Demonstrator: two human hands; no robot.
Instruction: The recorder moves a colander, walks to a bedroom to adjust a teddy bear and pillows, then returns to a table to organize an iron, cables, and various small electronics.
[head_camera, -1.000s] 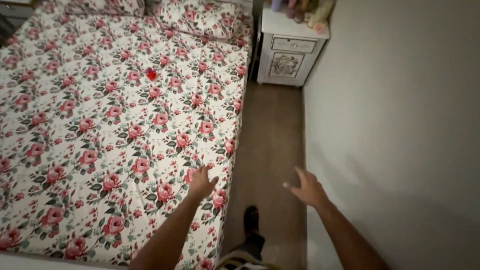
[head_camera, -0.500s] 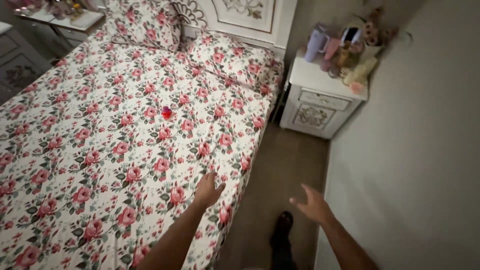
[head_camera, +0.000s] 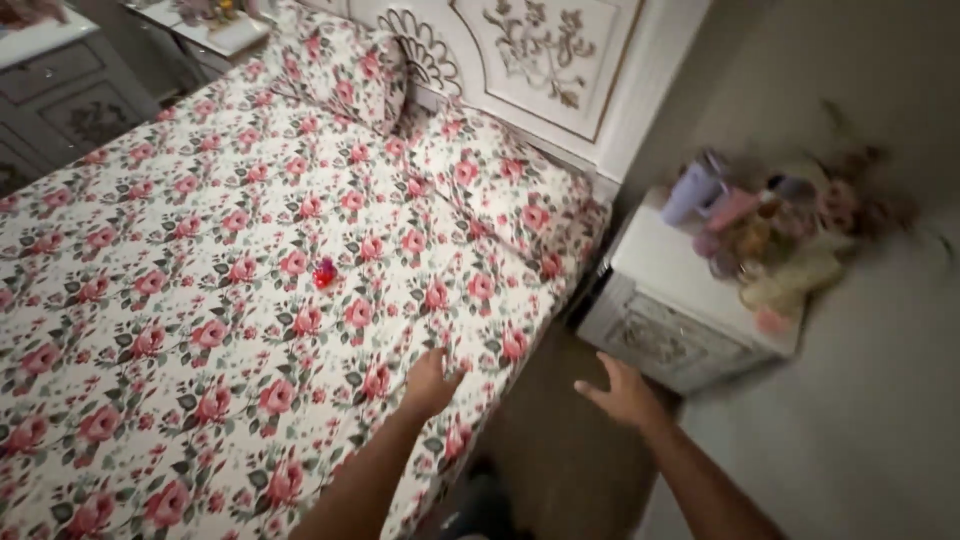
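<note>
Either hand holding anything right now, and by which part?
Nothing is held. The left hand rests on the floral sheet near the bed's edge; the right hand hangs open over the floor.

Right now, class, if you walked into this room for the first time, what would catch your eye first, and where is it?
The rose-patterned bedsheet fills the left and centre, with a small red object lying alone on it. The left hand rests on the sheet near the bed's edge, while the right hand hangs open above the floor. At right, a white nightstand carries a blurred cluster of pastel bottles.
</note>
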